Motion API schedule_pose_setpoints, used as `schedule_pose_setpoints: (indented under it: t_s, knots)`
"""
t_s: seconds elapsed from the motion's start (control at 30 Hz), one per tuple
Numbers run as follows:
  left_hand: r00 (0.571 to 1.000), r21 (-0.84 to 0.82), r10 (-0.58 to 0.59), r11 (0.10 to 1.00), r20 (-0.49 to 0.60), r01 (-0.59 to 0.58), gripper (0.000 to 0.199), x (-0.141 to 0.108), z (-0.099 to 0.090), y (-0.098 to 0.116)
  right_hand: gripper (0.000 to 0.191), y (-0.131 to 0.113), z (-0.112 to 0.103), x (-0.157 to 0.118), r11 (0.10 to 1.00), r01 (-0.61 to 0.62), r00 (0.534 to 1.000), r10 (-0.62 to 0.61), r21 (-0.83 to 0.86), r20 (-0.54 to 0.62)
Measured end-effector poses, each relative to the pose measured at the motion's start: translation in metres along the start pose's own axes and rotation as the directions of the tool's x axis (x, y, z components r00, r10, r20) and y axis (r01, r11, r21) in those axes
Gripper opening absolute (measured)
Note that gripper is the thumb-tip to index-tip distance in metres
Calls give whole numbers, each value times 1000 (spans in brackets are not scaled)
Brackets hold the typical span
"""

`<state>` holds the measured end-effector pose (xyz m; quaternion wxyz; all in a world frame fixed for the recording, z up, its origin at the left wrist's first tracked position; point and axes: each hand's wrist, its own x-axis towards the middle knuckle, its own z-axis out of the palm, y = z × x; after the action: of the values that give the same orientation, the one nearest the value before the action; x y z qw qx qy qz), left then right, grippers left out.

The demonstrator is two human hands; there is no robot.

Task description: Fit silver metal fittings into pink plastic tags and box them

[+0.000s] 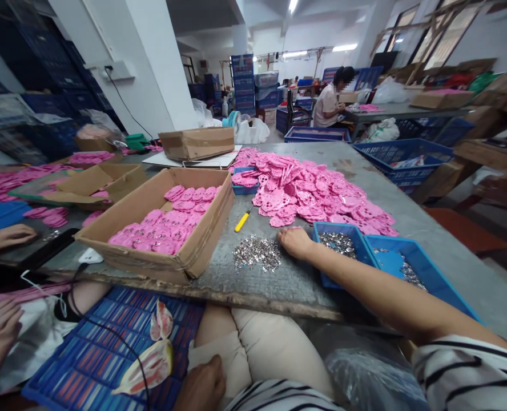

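My right hand reaches across the table with bent fingers, at the near edge of a heap of flat pink pieces with holes. What its fingers grip, if anything, is hidden. Just left of it lies a loose pile of small shiny metal parts. A yellow-handled tool with a thin metal shaft lies behind that pile. Under my right forearm stands a blue bin of similar metal parts. Down at my lap, my left hand is closed, and its inside cannot be seen.
A cardboard box of pink pieces stands left of the metal pile. Another blue bin sits at the right. Fruit peels lie on a blue crate below. Another person's hands are at the far left; a person sits behind.
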<state>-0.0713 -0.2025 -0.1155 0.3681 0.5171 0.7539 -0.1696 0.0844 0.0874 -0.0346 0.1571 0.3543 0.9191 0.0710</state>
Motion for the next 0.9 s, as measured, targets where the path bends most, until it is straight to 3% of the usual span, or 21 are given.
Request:
schedule_pose_setpoints:
  t_s: [0.23,0.33,0.5,0.6,0.8,0.9]
  knots:
    - [998,-2,56,998,-23,-56,22,15,-1,-4,36,1,2,0,1000,2,1000,-2,14,-9]
    - [998,-80,45,996,-53,-49,10,26,-1,-10,35,2,2,-1,1000,0,1000,0,29,-15]
    - [984,-458,71,889,163,12,11,43,11,-27,34,4,3,-1,998,-16,1000,17,61,-13]
    - [967,-591,154,807,201,-6,19,52,22,-38,33,7,5,1,996,-30,999,31,87,-13]
    - [933,-729,282,684,222,-33,33,65,33,-49,36,12,2,2,987,-106,994,108,119,-18]
    - [942,-663,237,748,239,-20,25,63,27,-43,38,15,0,0,977,-182,982,186,110,-25]
